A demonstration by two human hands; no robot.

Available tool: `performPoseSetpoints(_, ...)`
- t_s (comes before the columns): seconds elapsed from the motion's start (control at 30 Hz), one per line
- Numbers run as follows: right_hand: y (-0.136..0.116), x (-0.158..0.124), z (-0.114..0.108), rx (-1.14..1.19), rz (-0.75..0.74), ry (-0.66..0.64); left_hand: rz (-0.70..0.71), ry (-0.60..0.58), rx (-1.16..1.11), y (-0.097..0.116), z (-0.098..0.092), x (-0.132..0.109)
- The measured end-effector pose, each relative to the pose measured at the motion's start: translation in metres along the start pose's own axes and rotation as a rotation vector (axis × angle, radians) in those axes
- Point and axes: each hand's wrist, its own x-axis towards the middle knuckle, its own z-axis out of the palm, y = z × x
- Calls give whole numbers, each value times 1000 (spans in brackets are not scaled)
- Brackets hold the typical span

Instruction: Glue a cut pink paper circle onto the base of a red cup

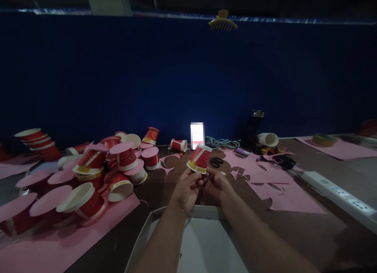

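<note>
1. Our left hand and right hand grasp a tapered red-and-yellow paper cup near its rim, mouth downward;
2. we hold it above the dark-brown table, near a shallow white box.

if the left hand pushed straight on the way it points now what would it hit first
The red cup that the left hand is touching; beyond it, probably the lit screen or grey cables, though depth is unclear.
</note>
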Motion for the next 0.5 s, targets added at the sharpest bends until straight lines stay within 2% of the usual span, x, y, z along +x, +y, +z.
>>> performPoseSetpoints(0.07, 1, 2, -1, -35, -35, -31, 24, -26, 102, -5, 0, 0)
performPoseSetpoints(0.2, 2, 1, -1, -54, -92, -83, 82, 15, 214, -12, -1, 3)
performPoseSetpoints(0.37, 5, -5, 3, 19, -169, -64, 157, 149, 287, -13, -2, 8)
performPoseSetpoints(0.5, 10, -8, 6, -16, -237, -86, 153, 237, 254, -11, -3, 10)
